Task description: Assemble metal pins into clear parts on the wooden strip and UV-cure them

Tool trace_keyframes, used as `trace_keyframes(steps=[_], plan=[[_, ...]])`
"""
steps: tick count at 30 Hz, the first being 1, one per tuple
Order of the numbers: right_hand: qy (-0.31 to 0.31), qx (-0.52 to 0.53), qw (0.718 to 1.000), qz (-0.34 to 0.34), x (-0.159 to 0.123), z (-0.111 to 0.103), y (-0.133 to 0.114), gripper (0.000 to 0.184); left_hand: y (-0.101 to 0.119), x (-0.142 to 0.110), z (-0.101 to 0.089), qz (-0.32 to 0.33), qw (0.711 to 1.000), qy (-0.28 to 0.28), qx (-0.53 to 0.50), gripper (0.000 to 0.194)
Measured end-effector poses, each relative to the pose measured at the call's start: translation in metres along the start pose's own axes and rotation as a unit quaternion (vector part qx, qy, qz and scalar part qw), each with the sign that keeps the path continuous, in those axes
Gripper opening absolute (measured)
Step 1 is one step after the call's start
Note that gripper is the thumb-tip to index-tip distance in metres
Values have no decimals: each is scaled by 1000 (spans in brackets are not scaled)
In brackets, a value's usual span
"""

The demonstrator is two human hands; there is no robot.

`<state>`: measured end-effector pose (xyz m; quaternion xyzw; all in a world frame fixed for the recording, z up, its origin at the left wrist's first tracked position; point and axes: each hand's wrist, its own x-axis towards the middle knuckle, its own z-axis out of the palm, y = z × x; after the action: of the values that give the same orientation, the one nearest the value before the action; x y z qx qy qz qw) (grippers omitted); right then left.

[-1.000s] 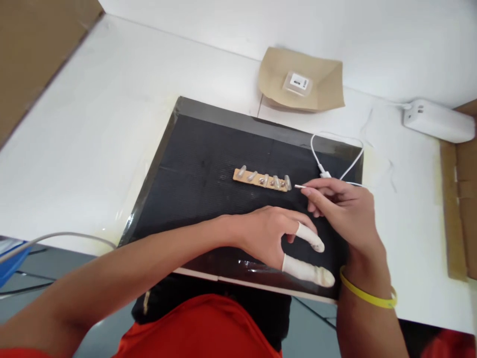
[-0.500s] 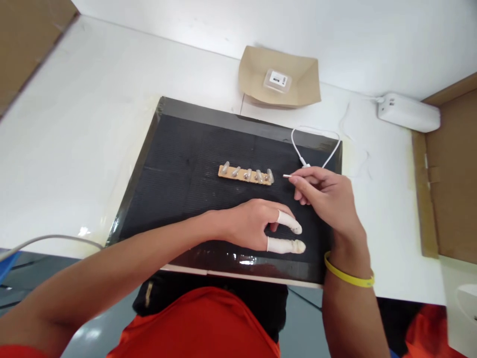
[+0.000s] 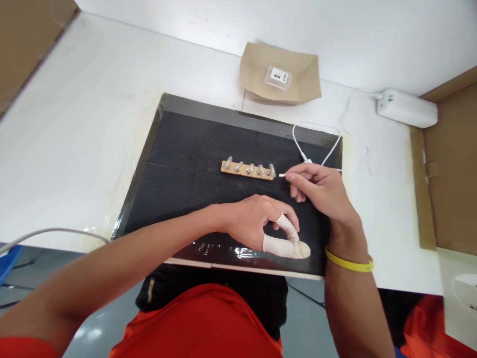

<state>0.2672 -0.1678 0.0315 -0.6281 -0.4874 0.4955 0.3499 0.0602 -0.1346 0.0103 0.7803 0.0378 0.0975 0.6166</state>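
My left hand [image 3: 257, 223] hovers over the near part of a black ribbed mat [image 3: 175, 144], wearing white finger cots [image 3: 283, 246] on thumb and index finger. Those two fingertips press together; anything between them is too small to make out. In my right hand [image 3: 318, 189], thumb and index finger pinch a thin white stick [image 3: 282, 175] pointing left. Its tip is just right of a tan cardboard strip [image 3: 244, 172] and does not touch it. Several clear artificial nail tips [image 3: 261, 171] stand in a row along that strip, some with shiny bits at their bases.
A white cable [image 3: 316, 123] loops behind my right hand, its plug near the knuckles. Past the mat sits a brown paper tray [image 3: 253, 64] with a clear labelled box [image 3: 278, 77]. A white power strip [image 3: 407, 108] lies at the back right, beside a cardboard panel [image 3: 452, 169].
My left thumb and index finger have closed from apart to touching. My right hand has brought the stick slightly nearer the strip. The whole view has shifted a little.
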Motion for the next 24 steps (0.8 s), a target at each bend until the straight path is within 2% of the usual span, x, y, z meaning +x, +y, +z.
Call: trace_keyframes(steps=[2, 5, 9, 13, 17, 18, 22, 24], plan=[[20, 1, 1000, -7, 0, 0, -1, 27, 0, 0, -1, 2, 1000, -9, -4, 27], [-44, -10, 999, 17, -4, 1, -2, 30, 0, 1, -1, 3, 1000, -5, -5, 29], [-17, -3, 1000, 7, -6, 0, -1, 35, 0, 1, 2, -2, 1000, 9, 6, 35], [-64, 5, 997, 33, -2, -4, 4, 39, 1, 1, 5, -16, 999, 26, 13, 37], [17, 5, 1000, 4, 3, -4, 8, 37, 2, 2, 6, -15, 999, 24, 27, 41], [13, -1, 1000, 6, 3, -3, 8, 37, 2, 2, 6, -16, 999, 22, 31, 42], [-65, -8, 997, 30, 3, 0, 8, 34, 3, 2, 5, -29, 999, 18, 34, 52], [-39, 6, 999, 16, 3, 2, 7, 32, 4, 2, 5, -32, 999, 18, 30, 56]])
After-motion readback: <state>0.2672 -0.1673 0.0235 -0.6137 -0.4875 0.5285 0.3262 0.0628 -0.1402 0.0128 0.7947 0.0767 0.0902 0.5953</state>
